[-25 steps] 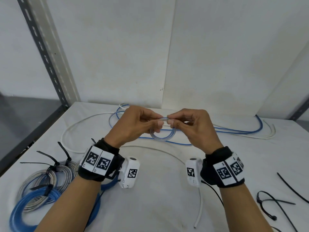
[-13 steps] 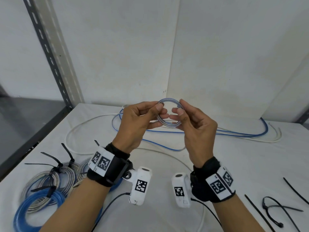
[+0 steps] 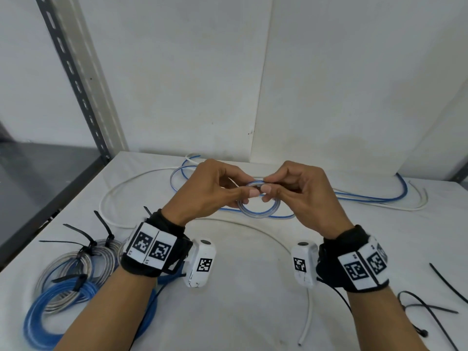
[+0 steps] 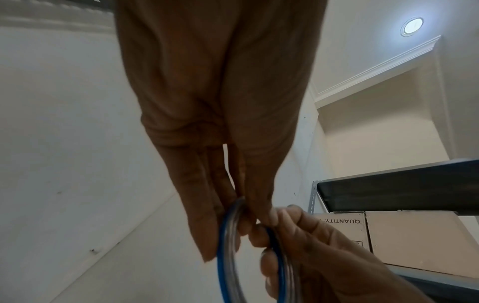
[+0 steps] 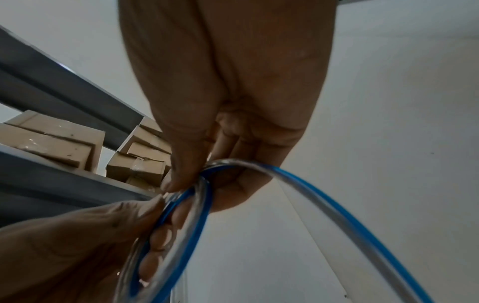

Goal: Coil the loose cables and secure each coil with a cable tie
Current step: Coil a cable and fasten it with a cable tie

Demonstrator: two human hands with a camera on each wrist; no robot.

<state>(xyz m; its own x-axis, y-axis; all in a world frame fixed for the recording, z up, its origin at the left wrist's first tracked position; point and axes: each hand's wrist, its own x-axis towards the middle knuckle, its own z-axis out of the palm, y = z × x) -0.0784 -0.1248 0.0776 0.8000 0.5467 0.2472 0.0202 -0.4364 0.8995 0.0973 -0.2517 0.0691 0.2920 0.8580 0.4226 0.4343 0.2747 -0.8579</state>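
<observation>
You are holding a small coil (image 3: 258, 211) of blue-striped clear cable just above the tabletop (image 3: 240, 295), between your two hands. Your left hand (image 3: 210, 191) is pinching the coil's top with thumb and fingertips curled tight, and your right hand (image 3: 301, 193) is pinching the same spot from the other side, thumbs nearly touching. The cable's loose length (image 3: 367, 197) is trailing away beyond your right grip. Finished tied coils (image 3: 65, 282) are lying near your left forearm, and spare cable ties (image 3: 430, 310) are lying beside your right forearm.
</observation>
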